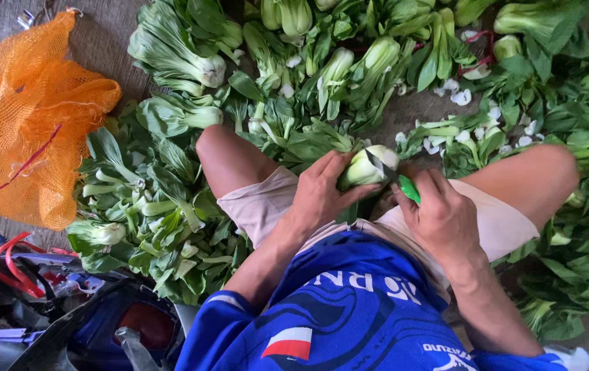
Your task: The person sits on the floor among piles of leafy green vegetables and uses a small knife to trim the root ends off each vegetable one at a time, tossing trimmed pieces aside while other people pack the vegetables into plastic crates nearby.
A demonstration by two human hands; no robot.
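Fingers of left hand [322,196] curled around a bok choy head [370,167], base toward 3 o'clock; right hand [439,216] fisted on green-handled knife [394,177], blade at base. Step looks like trimming the root end; the cut calls for steady grip. Bok choy pile [171,206] covers ground, 9 through 3 o'clock. Orange mesh sack [30,117] at 10 o'clock.

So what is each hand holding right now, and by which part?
Left hand grips a bok choy head around its pale stalk base. Right hand holds a knife by its green handle.
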